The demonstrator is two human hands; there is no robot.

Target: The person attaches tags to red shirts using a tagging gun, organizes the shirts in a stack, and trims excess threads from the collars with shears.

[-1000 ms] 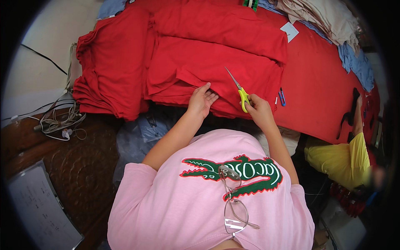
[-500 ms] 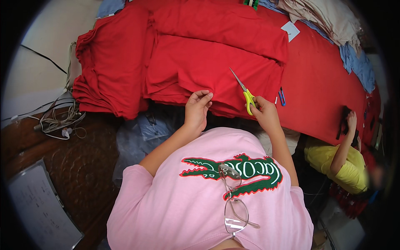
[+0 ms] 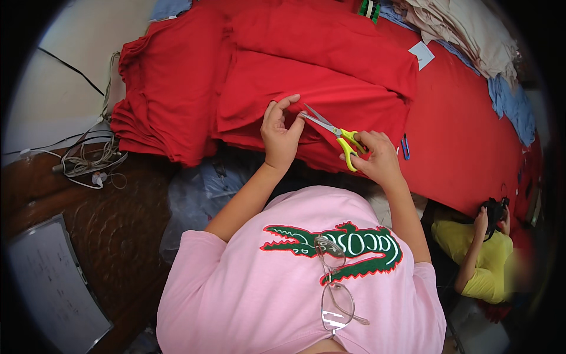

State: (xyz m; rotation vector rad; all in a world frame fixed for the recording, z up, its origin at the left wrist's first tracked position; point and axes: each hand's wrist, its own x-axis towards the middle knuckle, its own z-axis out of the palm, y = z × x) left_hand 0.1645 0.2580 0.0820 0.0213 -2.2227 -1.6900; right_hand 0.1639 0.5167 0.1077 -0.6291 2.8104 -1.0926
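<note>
My right hand [image 3: 377, 154] grips a pair of scissors [image 3: 346, 141] with yellow-green handles, fingers through the loops. The slim metal blades are slightly apart and point up and left, their tips beside my left thumb. My left hand [image 3: 282, 133] is at the near edge of a folded red cloth [image 3: 318, 82], fingers bent, with a raised bit of the cloth between thumb and forefinger. Exactly what lies at the blade tips is too small to make out.
More folded red cloth [image 3: 171, 82] is stacked to the left. A blue pen-like item [image 3: 405, 146] and a white card [image 3: 421, 54] lie to the right. Beige cloth [image 3: 466, 29] is piled farther back. Cables [image 3: 88, 159] hang at left. Another person in yellow [image 3: 480, 259] handles something black at right.
The scissors have swung left, with their blades now at my left hand. My left hand has risen a little and its thumb and forefinger have parted. The other person has raised a black item.
</note>
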